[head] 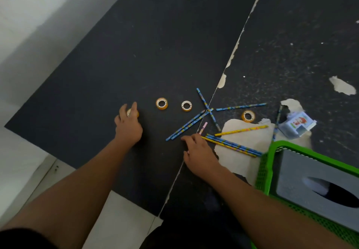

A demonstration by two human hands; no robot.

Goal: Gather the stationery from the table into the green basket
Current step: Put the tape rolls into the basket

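Four tape rolls lie on the black worktop (155,45), three in a loose row at the left and one apart at the right. The left grip (128,127) is closed over the leftmost tape roll (129,113), thumb on one side and forefinger on the other, with the roll flat on the surface. To its right the second tape roll (161,103) and the third tape roll (186,106) lie flat, apart from each other. The fourth tape roll (248,116) lies beyond the pencils, at the edge of a pale patch where the worktop's black skin has peeled.

The right grip (199,152) has its fingers curled on a pink pencil (203,128), whose upper end sticks out past the fingertips. Close beside that hand a bundle of blue and yellow pencils (233,145) lies side by side, pointing toward the green basket (267,163). A pair of blue pencils (186,127) lies between the two hands, crossed at its upper end by a single blue pencil (206,104). Another blue pencil (240,106) and a yellow pencil (241,130) lie further right.

The green basket stands at the lower right, partly out of view, and holds a grey box with an oval slot (310,173). Just beyond its rim rests a pale-blue plastic case (295,125) bearing a cartoon sticker.
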